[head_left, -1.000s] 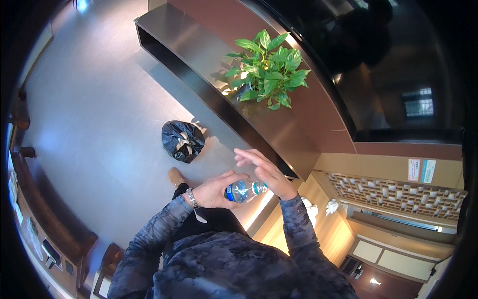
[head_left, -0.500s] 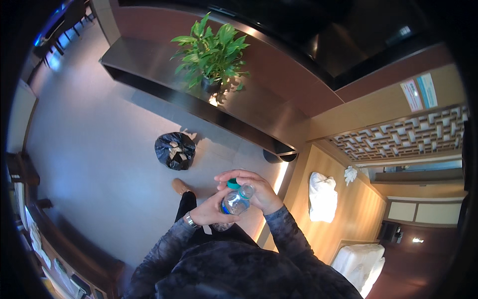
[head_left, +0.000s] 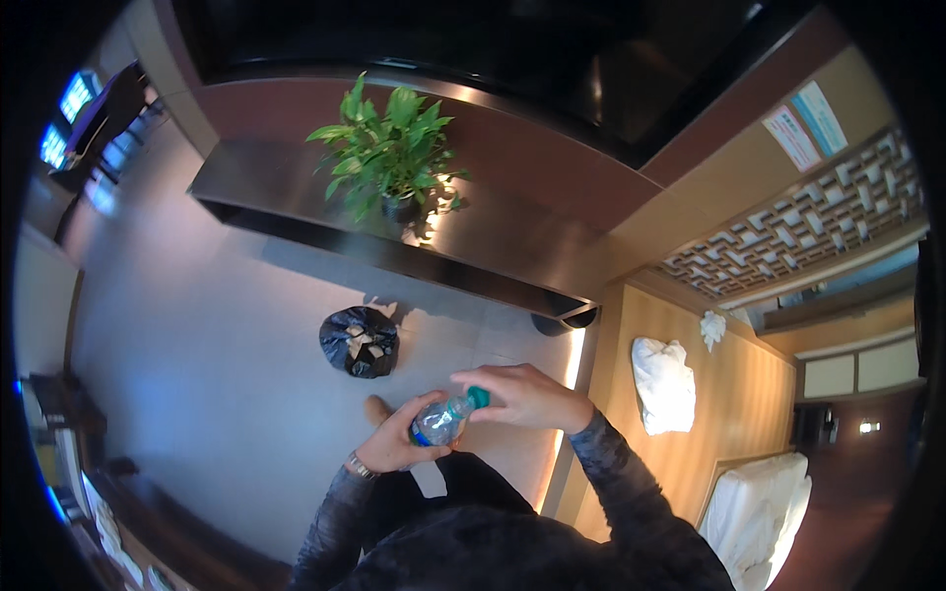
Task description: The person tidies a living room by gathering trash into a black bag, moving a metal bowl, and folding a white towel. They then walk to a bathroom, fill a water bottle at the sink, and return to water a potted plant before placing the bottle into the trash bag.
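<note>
My left hand (head_left: 397,440), with a metal watch at its wrist, is wrapped round a clear plastic bottle (head_left: 439,425) that has a blue label. The bottle tilts, its neck pointing up and to the right. At its mouth sits a green cap (head_left: 478,397), gripped between the thumb and fingers of my right hand (head_left: 532,396). Whether the cap's thread has caught on the neck, I cannot tell. A small white piece (head_left: 429,478) of paper or cloth shows against my dark trousers, just below the left hand.
Ahead on the floor stands a bin lined with a black bag (head_left: 360,342), with crumpled waste inside. Beyond it runs a long dark shelf (head_left: 522,236) bearing a potted plant (head_left: 389,158). To the right, a white bundle (head_left: 663,385) lies on a wooden surface (head_left: 729,399).
The green cap, held beside the uncovered neck before, is now at the bottle's mouth. My right hand has shifted right and the bottle leans that way. The whole view has turned slightly.
</note>
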Available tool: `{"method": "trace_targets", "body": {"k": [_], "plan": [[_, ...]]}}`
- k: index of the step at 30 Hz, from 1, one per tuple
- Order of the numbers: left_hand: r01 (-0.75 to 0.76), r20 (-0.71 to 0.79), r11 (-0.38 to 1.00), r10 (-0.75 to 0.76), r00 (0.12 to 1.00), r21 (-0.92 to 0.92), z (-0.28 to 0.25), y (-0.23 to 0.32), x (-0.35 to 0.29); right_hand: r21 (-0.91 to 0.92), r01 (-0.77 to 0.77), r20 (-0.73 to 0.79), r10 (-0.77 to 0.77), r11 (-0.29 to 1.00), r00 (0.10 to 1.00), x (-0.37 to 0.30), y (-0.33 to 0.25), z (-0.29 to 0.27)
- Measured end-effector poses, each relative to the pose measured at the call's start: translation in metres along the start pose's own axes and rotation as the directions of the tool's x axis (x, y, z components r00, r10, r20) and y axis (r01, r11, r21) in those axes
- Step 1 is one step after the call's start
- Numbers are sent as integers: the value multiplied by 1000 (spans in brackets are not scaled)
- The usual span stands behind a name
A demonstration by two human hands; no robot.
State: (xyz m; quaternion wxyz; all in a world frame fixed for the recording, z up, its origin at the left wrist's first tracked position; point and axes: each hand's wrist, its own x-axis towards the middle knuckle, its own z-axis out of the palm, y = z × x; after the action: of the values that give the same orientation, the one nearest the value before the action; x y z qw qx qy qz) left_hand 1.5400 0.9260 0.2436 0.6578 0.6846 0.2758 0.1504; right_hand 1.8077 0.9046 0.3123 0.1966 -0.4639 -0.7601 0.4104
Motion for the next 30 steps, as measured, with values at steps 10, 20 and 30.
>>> {"method": "trace_targets", "body": {"k": [10, 20, 30], "plan": [[353, 669, 918, -149, 728, -180, -112, -56, -1, -344, 375, 153, -343, 861, 927, 93, -42, 40], [361, 696, 847, 15, 718, -391, -219, -145, -12, -192, 296, -14, -304, 936, 953, 228, 5, 128], [19, -60, 627, 44, 997, 778, -179, -312, 56, 641, -672, -2, 877, 370, 481, 238, 236, 301]]}}
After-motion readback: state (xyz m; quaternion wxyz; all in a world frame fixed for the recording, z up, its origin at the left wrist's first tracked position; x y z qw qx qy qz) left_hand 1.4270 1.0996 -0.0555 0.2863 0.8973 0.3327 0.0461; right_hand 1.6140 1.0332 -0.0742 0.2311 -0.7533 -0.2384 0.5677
